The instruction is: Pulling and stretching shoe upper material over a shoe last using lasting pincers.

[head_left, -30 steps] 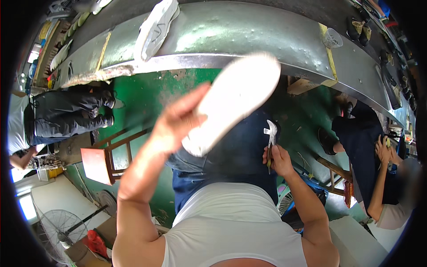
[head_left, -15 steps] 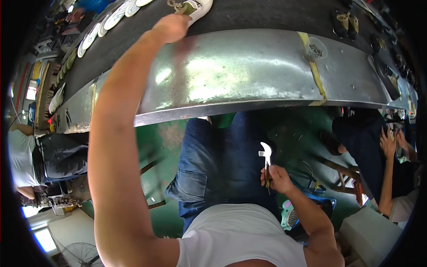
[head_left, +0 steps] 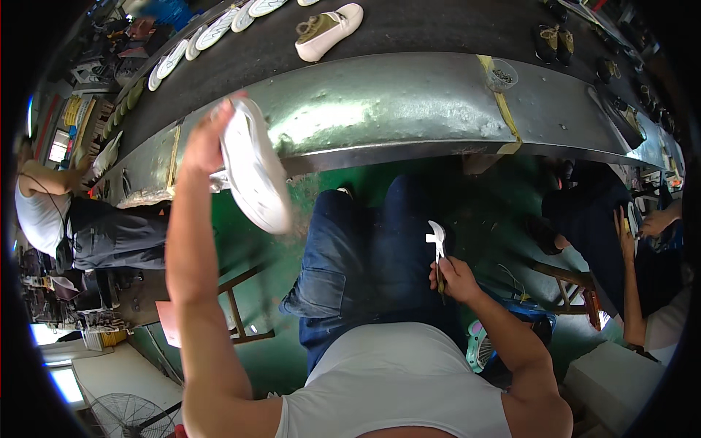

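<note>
My left hand (head_left: 204, 140) is closed on a white shoe (head_left: 252, 171), held up at the near edge of the metal ledge with its pale sole in view. The shoe is slightly smeared by motion. Low over my right thigh, my right hand (head_left: 460, 280) grips a hammer (head_left: 437, 239) by its handle, the bright metal head pointing up. Another white shoe (head_left: 340, 29) with an olive-brown lining lies on the dark belt beyond the ledge, apart from both hands.
The metal ledge (head_left: 394, 102) runs across in front of me, bordering the dark belt (head_left: 431, 33). A clear cup (head_left: 502, 75) of small metal bits sits on it. White soles (head_left: 217, 28) line the far left; dark shoes (head_left: 553, 45) stand right. People sit at both sides.
My left hand has come back from the belt toward me, bringing a white shoe. The other white shoe now shows whole on the belt. My right hand keeps the hammer almost in place.
</note>
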A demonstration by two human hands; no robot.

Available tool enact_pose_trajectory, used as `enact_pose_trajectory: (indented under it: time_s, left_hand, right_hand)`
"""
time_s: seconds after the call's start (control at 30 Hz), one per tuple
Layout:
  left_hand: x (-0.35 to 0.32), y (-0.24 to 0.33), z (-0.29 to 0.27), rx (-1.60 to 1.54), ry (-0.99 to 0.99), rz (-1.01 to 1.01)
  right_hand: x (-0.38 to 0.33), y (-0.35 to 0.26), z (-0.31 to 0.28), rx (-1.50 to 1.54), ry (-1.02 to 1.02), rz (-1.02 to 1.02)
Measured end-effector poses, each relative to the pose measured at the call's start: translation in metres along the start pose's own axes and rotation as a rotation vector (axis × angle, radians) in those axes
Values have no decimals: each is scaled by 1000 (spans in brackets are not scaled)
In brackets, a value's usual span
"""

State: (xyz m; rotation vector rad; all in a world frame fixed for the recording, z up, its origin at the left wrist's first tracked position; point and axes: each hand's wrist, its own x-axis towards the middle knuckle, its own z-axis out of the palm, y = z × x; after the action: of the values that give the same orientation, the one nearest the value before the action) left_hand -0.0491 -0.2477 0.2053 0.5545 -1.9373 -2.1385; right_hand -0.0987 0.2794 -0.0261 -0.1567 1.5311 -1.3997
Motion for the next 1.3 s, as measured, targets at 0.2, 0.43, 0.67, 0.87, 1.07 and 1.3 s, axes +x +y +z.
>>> enact_pose_trajectory:
  time_s: [0.2, 0.43, 0.67, 0.87, 1.07, 1.3]
  left_hand:
    - [-129, -130, 137, -31, 49, 82]
    - [-150, -207, 177, -264, -184, -119]
    - [-147, -197, 165, -102, -436, -120]
    - [-144, -183, 157, -270, -572, -160]
    - [-140, -206, 179, 79, -417, 82]
    - [-157, -207, 173, -91, -324, 46]
  right_hand:
    - [-12, -4, 6, -198, -41, -129]
    - [-45, -42, 43, -674, 29, -298]
    - [-15, -96, 102, -780, 141, -407]
    - [12, -114, 84, -869, -24, -512]
    - [19, -137, 95, -1164, -6, -1042]
    - [49, -143, 78, -402, -38, -316]
